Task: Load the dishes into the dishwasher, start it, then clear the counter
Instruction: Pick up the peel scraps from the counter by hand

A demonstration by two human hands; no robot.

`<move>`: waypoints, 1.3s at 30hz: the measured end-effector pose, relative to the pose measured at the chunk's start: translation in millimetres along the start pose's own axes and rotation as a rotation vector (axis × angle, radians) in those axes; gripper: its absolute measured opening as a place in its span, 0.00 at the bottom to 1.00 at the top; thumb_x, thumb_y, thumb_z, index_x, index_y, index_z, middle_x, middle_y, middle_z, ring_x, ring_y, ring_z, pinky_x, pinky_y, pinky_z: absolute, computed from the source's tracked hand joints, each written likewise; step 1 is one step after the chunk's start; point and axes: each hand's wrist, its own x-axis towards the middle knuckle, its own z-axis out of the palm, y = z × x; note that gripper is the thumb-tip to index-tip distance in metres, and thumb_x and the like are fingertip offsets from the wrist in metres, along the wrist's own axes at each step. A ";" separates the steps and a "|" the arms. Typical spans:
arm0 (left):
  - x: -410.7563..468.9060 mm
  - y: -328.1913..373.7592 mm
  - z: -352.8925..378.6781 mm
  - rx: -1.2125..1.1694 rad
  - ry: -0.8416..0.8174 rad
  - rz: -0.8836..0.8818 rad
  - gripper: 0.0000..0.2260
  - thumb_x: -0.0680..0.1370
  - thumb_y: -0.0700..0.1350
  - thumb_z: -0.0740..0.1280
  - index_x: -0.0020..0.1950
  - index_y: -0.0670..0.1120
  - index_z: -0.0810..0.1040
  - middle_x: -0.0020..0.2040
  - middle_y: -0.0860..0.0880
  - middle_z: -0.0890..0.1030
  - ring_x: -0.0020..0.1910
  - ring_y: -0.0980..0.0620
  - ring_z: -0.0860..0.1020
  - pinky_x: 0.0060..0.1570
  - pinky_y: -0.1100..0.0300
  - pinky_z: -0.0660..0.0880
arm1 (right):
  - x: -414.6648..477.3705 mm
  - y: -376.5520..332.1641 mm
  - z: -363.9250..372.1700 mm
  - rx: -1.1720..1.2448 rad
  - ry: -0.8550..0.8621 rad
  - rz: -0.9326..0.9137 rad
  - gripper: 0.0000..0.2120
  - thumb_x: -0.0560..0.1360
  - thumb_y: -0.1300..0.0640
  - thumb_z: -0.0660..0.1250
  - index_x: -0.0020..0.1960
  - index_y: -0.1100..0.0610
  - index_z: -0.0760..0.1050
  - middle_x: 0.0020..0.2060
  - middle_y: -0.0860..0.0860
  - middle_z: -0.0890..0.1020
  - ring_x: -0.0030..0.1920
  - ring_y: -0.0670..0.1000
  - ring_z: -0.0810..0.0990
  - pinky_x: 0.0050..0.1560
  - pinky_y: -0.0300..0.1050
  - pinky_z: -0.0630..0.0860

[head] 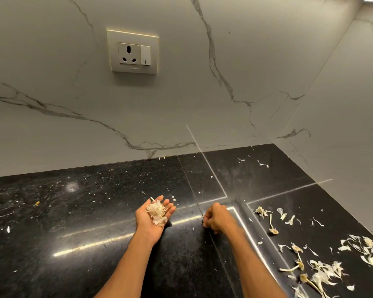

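A black speckled counter is strewn with pale papery peels at the right; a small heap is cupped in the upturned left hand.

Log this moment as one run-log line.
phase: clearing | left hand: palm up, cupping pale papery peel scraps | right hand: fingers curled at black polished stone counter | remaining: loose scraps at right

One left hand, one right hand, one socket, one switch, one counter.
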 end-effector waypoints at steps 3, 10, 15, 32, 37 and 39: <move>1.1 -1.2 -0.7 0.010 0.018 0.005 0.16 0.81 0.48 0.55 0.53 0.37 0.77 0.38 0.38 0.82 0.35 0.41 0.82 0.40 0.47 0.81 | -0.3 -9.2 0.7 -0.049 -0.037 -0.051 0.04 0.73 0.62 0.67 0.42 0.61 0.81 0.41 0.56 0.84 0.39 0.53 0.81 0.42 0.49 0.80; 2.8 -5.4 5.3 0.018 0.001 -0.024 0.19 0.82 0.48 0.53 0.56 0.36 0.76 0.46 0.37 0.82 0.44 0.40 0.81 0.44 0.49 0.78 | -13.2 -88.4 1.1 0.396 -0.184 -0.329 0.08 0.77 0.67 0.67 0.41 0.58 0.78 0.37 0.56 0.82 0.33 0.50 0.79 0.28 0.37 0.75; 3.5 1.8 3.0 -0.032 -0.022 -0.027 0.19 0.82 0.48 0.53 0.55 0.36 0.77 0.45 0.36 0.83 0.42 0.40 0.83 0.43 0.49 0.81 | -0.4 -105.1 -0.7 0.278 -0.023 -0.338 0.09 0.75 0.66 0.66 0.50 0.58 0.83 0.43 0.56 0.86 0.43 0.52 0.85 0.44 0.43 0.82; 9.1 27.9 -12.8 -0.055 0.052 0.049 0.17 0.82 0.47 0.55 0.54 0.36 0.76 0.43 0.36 0.81 0.45 0.38 0.79 0.53 0.45 0.75 | 46.1 -81.2 30.9 0.033 0.075 -0.266 0.05 0.75 0.56 0.71 0.41 0.50 0.82 0.32 0.43 0.80 0.37 0.42 0.78 0.47 0.42 0.76; 6.9 20.1 -8.2 -0.033 0.042 0.031 0.17 0.82 0.47 0.55 0.55 0.36 0.76 0.48 0.35 0.79 0.48 0.38 0.78 0.54 0.46 0.74 | 38.0 -76.3 32.3 0.171 0.044 -0.209 0.09 0.75 0.59 0.69 0.37 0.52 0.79 0.37 0.47 0.83 0.41 0.46 0.81 0.49 0.45 0.79; 7.1 14.9 -6.5 -0.019 0.042 0.024 0.17 0.82 0.47 0.54 0.56 0.36 0.76 0.49 0.35 0.79 0.49 0.38 0.78 0.54 0.47 0.74 | 29.5 -79.8 25.0 0.372 -0.005 -0.256 0.10 0.76 0.62 0.70 0.37 0.53 0.78 0.34 0.47 0.82 0.35 0.44 0.78 0.39 0.37 0.76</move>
